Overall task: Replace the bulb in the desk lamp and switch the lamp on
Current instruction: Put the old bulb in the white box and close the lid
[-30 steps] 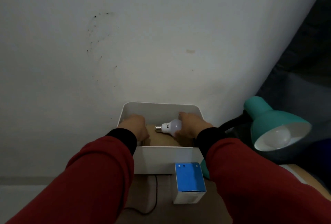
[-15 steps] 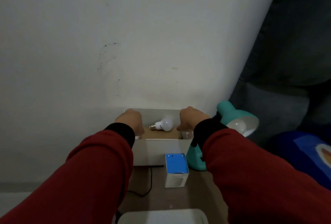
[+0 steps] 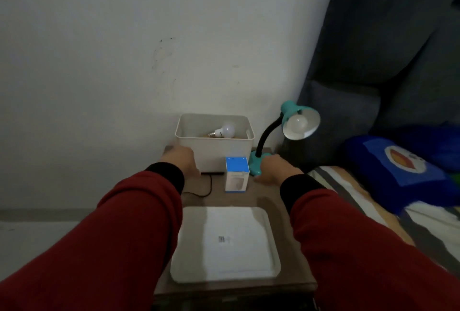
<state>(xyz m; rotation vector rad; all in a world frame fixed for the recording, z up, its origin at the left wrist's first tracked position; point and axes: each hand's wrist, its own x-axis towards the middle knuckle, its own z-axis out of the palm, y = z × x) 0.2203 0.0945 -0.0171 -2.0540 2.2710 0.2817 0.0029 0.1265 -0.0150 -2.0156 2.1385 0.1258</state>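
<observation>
A teal desk lamp (image 3: 293, 116) with a black bendy neck stands at the back right of a small brown table (image 3: 249, 201). A white bulb (image 3: 297, 122) sits in its shade, unlit. A loose white bulb (image 3: 225, 130) lies inside a white bin (image 3: 224, 154) against the wall. A blue-topped bulb box (image 3: 237, 173) stands in front of the bin. My left hand (image 3: 180, 158) rests by the bin's left front corner, holding nothing. My right hand (image 3: 275, 167) lies on the table beside the lamp's teal base (image 3: 256, 163), fingers spread and empty.
A white tray (image 3: 189, 261) lies at the table's near end. A black cord (image 3: 205, 190) runs from under the bin. A bed with a striped cover (image 3: 361, 198) and a blue pillow (image 3: 408, 168) is to the right. The wall is close behind.
Both hands have left the bin and dropped to the table in front of it. The loose bulb stays in the bin. The view has pulled back, showing the tray.
</observation>
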